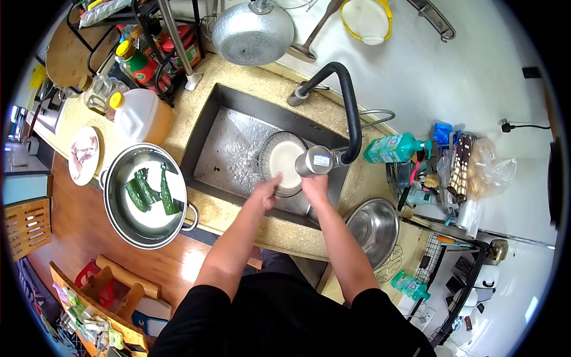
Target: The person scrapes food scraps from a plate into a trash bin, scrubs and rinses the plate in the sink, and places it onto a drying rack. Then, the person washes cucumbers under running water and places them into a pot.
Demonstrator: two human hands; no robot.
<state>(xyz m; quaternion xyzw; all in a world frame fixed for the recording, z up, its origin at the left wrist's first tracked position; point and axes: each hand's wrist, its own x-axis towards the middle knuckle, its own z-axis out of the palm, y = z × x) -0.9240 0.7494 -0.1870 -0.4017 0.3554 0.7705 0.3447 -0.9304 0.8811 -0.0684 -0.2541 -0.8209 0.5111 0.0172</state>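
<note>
In the sink, a ribbed clear bowl with a round white inside sits under the black faucet. My left hand grips the bowl's near left rim, with one finger over its edge. My right hand is at the bowl's near right side, just below the faucet's spray head, which hides its fingers. Whether it grips the bowl does not show. Water droplets cover the sink floor to the left of the bowl.
A large pot with dark green vegetables stands left of the sink, near a plate of pale meat and a yellow-capped jug. On the right are a metal basin and a green bottle. A pan hangs above.
</note>
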